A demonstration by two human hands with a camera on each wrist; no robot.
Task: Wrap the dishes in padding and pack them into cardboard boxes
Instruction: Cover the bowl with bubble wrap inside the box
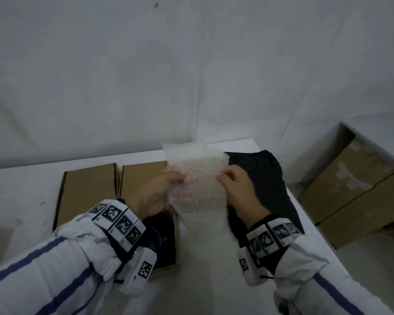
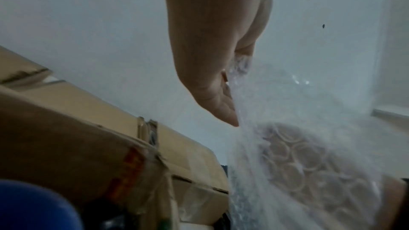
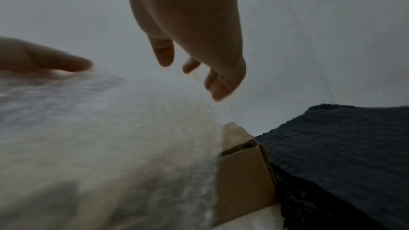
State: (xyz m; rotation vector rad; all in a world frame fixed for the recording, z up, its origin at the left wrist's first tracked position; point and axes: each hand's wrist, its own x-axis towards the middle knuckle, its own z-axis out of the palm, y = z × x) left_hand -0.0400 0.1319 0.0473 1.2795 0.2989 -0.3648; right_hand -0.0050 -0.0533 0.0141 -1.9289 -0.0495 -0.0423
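Observation:
I hold a clear sheet of bubble wrap [image 1: 196,173] upright above the white table [image 1: 214,280]. My left hand [image 1: 180,178] pinches its left side; the left wrist view shows thumb and fingers [image 2: 221,107] closed on the wrap [image 2: 276,146]. My right hand [image 1: 221,177] has curled fingertips on the right edge; in the right wrist view its thumb and fingers [image 3: 217,86] sit apart just above the wrap [image 3: 110,128]. Under my left wrist an open cardboard box [image 1: 176,242] holds something dark blue [image 1: 162,239], also seen blurred as a blue shape [image 2: 33,207]. No dish shows plainly.
A closed cardboard box [image 1: 87,196] lies at the left, with the open box's lid [image 1: 143,176] beside it. A dark towel [image 1: 264,178] lies right of the wrap. A large cardboard box [image 1: 355,189] stands beyond the table's right edge. A white wall is close behind.

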